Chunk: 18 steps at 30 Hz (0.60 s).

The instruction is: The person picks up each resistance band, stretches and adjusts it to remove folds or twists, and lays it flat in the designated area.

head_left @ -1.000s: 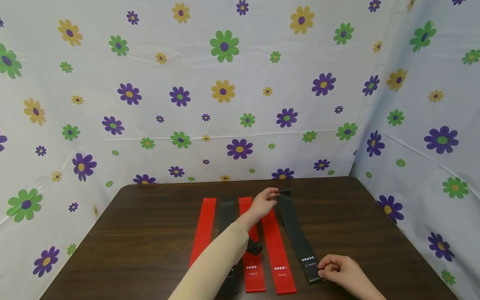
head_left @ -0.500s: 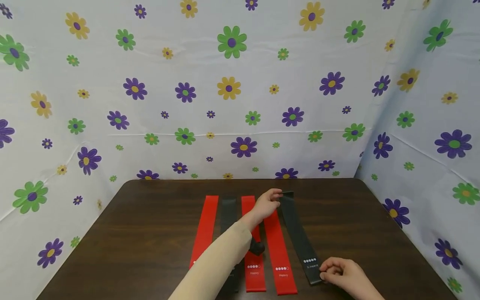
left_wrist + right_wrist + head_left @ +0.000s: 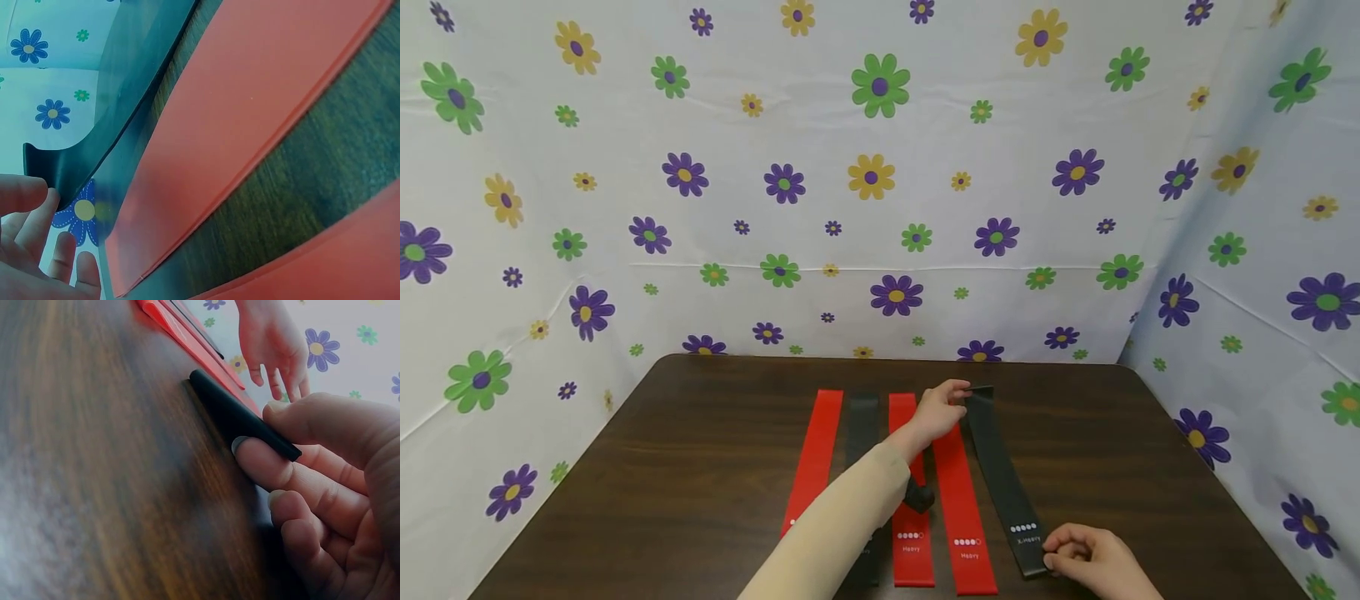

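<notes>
A black resistance band (image 3: 1004, 467) marked "X-Heavy" stretches between my two hands, slanting down toward the right. My left hand (image 3: 936, 413) pinches its far end between thumb and finger; in the left wrist view that end (image 3: 50, 165) curls up off the table. At the near end, my right hand (image 3: 1093, 557) pinches the corner, and the right wrist view shows the band's edge (image 3: 244, 415) between thumb and index finger. Left of it lies a red band (image 3: 961, 508) marked "Heavy". My left forearm crosses over another red band (image 3: 912, 546), a second black band (image 3: 862, 425) and a leftmost red band (image 3: 820, 450).
The bands lie roughly side by side on a dark brown wooden table (image 3: 700, 467). A white cloth with printed flowers (image 3: 820, 108) hangs behind the table and along its sides. A dark wrist-camera mount (image 3: 919, 496) juts from my left sleeve.
The head view has shifted slightly, so everything appears a little farther right. Both hands keep their pinch on the black band's ends, with little other visible movement.
</notes>
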Tool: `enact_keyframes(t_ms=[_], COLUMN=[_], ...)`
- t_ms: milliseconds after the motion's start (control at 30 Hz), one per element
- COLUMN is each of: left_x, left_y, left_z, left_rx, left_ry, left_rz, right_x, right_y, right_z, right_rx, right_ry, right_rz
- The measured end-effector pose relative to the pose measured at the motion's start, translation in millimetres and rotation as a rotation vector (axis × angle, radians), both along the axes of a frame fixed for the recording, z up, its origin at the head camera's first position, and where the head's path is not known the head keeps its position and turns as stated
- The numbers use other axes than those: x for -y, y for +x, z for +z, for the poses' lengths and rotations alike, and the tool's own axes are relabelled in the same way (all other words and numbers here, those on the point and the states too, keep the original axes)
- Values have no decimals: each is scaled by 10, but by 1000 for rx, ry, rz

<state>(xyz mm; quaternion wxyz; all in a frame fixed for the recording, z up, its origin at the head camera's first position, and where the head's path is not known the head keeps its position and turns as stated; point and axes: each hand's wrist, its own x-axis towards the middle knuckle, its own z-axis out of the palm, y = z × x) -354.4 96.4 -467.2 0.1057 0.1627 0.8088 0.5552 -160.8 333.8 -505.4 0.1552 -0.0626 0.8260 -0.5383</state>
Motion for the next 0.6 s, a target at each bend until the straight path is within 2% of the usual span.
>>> enact_keyframes(t_ms=[600], left_x=[-66], left_y=[-41], left_z=[-45], left_rx=[-34], left_ry=[-60], left_rz=[6], right_x=[1], right_y=[18], right_z=[21], right_rx=[14], right_ry=[-23], right_rz=[20])
